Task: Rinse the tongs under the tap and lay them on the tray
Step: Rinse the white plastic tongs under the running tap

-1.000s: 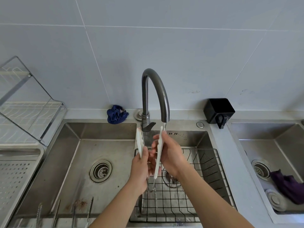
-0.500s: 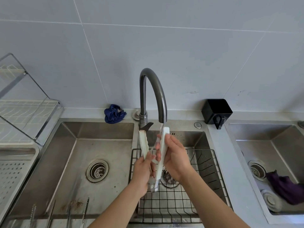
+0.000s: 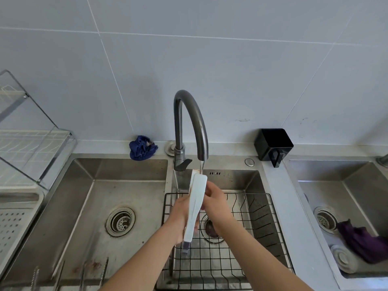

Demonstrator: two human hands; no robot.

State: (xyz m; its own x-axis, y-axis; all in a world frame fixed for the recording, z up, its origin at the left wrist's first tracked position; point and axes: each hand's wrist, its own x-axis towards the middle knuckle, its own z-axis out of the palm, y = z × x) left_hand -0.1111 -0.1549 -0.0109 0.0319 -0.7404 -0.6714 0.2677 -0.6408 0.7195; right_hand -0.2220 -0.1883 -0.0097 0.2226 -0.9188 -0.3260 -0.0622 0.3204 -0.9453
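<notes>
Head view: left hand (image 3: 180, 219) curled round the lower half of the tongs (image 3: 196, 200), right hand (image 3: 216, 198) pinching the upper half from the opposite side. Tongs white, arms squeezed together, grey hinge end. Long axis near upright, tips up in the tap (image 3: 195, 116) stream, above the wire basket (image 3: 262, 227)

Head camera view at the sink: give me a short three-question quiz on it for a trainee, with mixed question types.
1. True or false: the tongs lie flat in the wire basket.
2. Left hand, right hand: which touches the tongs? A) left only B) right only C) both
3. Fill in: the blue cloth sits to the ___ of the tap.
Key: 1 false, they are held upright under the tap. 2 C. 3 left.
</notes>
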